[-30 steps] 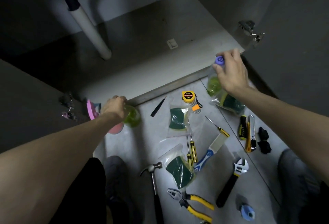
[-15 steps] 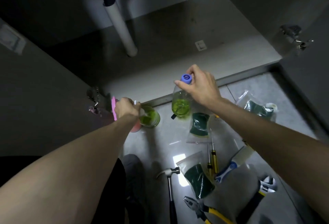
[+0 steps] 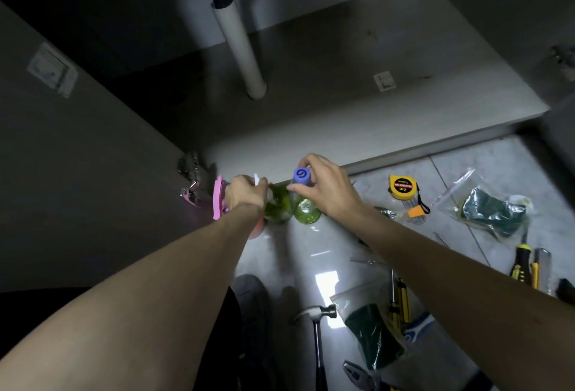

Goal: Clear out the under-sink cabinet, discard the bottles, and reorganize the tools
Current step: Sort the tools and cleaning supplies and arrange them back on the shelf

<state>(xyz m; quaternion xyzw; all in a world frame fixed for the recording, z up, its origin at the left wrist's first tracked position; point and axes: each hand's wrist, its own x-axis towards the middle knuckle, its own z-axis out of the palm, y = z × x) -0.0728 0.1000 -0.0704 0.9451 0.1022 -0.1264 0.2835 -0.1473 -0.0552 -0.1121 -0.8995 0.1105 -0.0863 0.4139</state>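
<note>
Two clear bottles with green liquid stand side by side on the floor tiles just in front of the cabinet. My right hand [image 3: 329, 188] pinches the blue-capped bottle [image 3: 306, 211] round its neck, under the cap [image 3: 301, 175]. My left hand [image 3: 245, 193] grips the top of the other bottle [image 3: 277, 204], which sits next to a pink object [image 3: 217, 196]. The two bottles touch or nearly touch. The under-sink cabinet floor [image 3: 326, 104] holds only a white drain pipe [image 3: 241, 48] and a small white tag [image 3: 385, 81].
Tools lie scattered on the tiles to the right: yellow tape measure [image 3: 401, 187], bagged green sponges [image 3: 494, 213] [image 3: 373, 334], hammer [image 3: 317, 328], screwdrivers [image 3: 399, 300], pliers [image 3: 361, 375], utility knife [image 3: 541, 269]. The left cabinet door [image 3: 77, 157] stands open; its hinge [image 3: 189, 169] sticks out.
My right hand carried the blue-capped bottle leftward from the right side of the tiles, and it now stands beside the bottle under my left hand. The view shifted with my head.
</note>
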